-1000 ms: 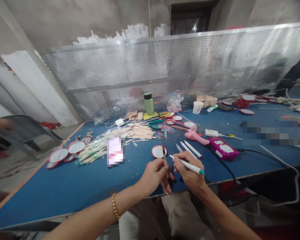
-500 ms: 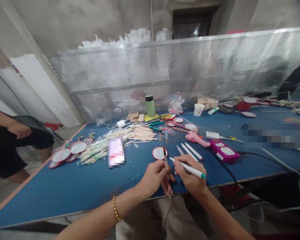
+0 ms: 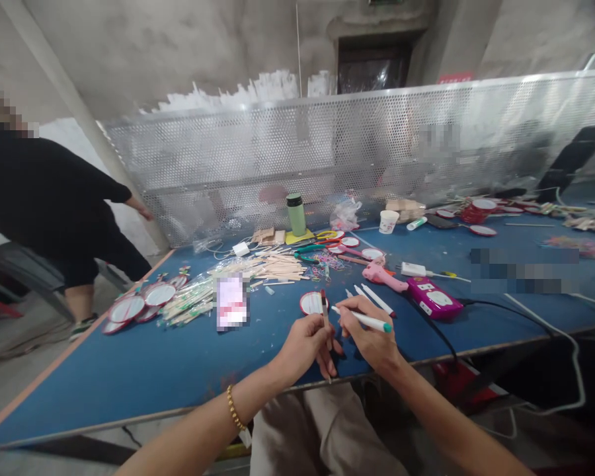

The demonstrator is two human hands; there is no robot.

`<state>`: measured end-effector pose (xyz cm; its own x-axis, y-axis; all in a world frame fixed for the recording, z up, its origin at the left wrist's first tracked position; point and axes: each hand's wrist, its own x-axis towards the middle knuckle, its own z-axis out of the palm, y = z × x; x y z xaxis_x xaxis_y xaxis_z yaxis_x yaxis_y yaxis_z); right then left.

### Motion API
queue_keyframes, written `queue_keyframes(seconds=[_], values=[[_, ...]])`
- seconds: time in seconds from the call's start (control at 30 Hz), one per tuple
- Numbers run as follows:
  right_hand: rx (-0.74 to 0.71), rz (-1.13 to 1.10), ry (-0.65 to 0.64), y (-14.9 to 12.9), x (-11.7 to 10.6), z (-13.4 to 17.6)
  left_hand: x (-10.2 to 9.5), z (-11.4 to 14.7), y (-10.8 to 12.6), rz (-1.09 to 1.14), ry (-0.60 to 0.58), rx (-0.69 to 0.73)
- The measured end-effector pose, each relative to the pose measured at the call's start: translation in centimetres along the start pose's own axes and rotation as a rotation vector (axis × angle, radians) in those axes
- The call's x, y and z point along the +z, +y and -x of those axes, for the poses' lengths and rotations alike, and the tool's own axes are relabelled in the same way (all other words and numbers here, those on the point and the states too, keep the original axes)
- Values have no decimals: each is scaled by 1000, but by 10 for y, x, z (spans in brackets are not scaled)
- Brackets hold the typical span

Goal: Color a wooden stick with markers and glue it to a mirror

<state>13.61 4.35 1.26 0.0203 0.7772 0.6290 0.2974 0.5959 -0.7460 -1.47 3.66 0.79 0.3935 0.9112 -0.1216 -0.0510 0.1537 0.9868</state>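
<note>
My left hand pinches a flat wooden stick with a dark brown upper end, held upright near the table's front edge. In my right hand is a white marker pen with a green end. Its tip points left, close to the stick; whether they touch I cannot tell. Just beyond my left fingers lies a round white disc with a red rim, partly hidden by the stick. Several more white pens lie beyond my right hand.
A blurred phone, loose wooden sticks and red-rimmed discs are to the left. Behind stand a green bottle and a paper cup. A pink glue gun and purple box with cables lie right. A person is beyond the table's left edge.
The view has tilted up slightly. The person at the left shows more fully, with an arm now stretched toward the mesh panel. My hands keep nearly the same pose on the stick and marker pen.
</note>
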Motion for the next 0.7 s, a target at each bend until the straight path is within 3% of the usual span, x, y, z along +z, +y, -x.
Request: queue_keyframes(seconds=[0.17,0.33,0.47,0.7], values=[[-33,-31,10,-2,1,-16,1,-2,3,-44,100,48],[-13,-106,-7,3,6,-26,-10,-10,22,-83,186,136],[-48,-66,2,1,7,-27,-12,-17,26,-82,169,133],[116,-149,36,5,7,-15,-3,-14,7,-41,89,65]])
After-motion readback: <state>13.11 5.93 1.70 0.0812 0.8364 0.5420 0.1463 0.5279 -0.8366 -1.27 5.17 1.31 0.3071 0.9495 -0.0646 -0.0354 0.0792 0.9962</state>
